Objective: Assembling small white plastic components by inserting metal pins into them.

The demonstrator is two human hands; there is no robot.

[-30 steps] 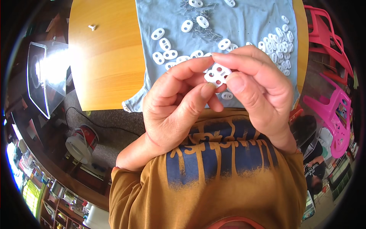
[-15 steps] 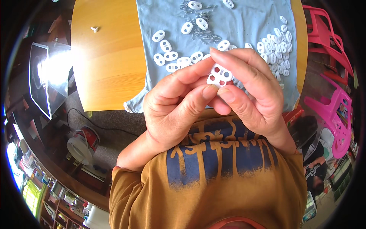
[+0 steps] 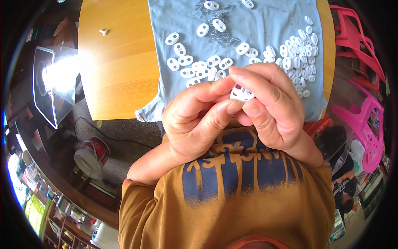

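Both hands are raised close to my chest and pinch one small white plastic piece with holes (image 3: pixel 241 93). My left hand (image 3: pixel 199 118) holds it from the left with thumb and forefinger. My right hand (image 3: pixel 271 108) closes over it from the right, hiding most of it. Behind the hands a grey-blue cloth (image 3: pixel 257 25) covers part of a round wooden table (image 3: pixel 116 70). Several white oval two-hole pieces (image 3: pixel 199 66) lie scattered on the cloth, and a denser heap (image 3: pixel 298 54) sits at its right side. A pile of small metal pins (image 3: pixel 215 20) lies near the cloth's far end.
One small white part (image 3: pixel 103 31) lies alone on the bare wood at the far left. A clear plastic box (image 3: pixel 54 83) stands left of the table. Pink and red plastic chairs (image 3: pixel 365 120) are on the right. A cable and a red-white object (image 3: pixel 93 153) lie on the floor.
The two hands have shifted slightly and turned the white piece between the fingertips; the right fingers now cover more of it. Nothing on the table has moved.
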